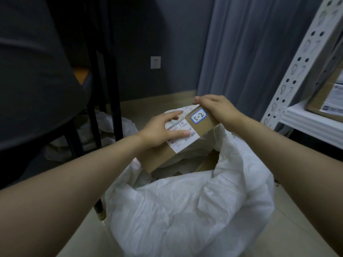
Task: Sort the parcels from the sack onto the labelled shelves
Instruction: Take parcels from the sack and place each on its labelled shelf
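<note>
The cardboard parcel (203, 127) is held just above the open mouth of the white sack (185, 210) on the floor. The right hand (217, 108) grips its far end, fingers curled round it beside the blue-edged sticker (198, 116) (it reads "5-2"). The left hand (159, 130) lies on the shipping label (183, 143) with fingers straight.

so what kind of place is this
Probably a small parcel sorting room: an open white sack, a cardboard box with a handwritten 5-2 sticker, and a white metal shelf holding more boxes.
</note>
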